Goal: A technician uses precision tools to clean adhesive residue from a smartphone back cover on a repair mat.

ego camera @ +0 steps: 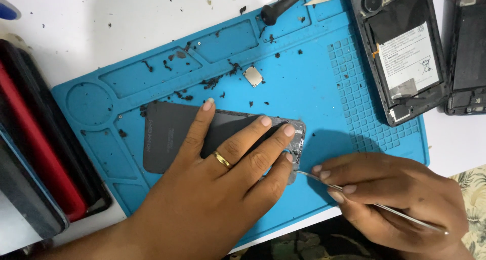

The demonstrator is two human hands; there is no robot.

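The right hand pinches a thin metal pry tool, its tip at the near right corner of the grey phone back panel. The left hand lies flat with fingers spread, pressing the panel onto the blue work mat. The panel appears thin, stiff and probably brittle at its ragged right edge; hold it by flat pressure. Open mat lies right of the panel; an opened phone sits beyond.
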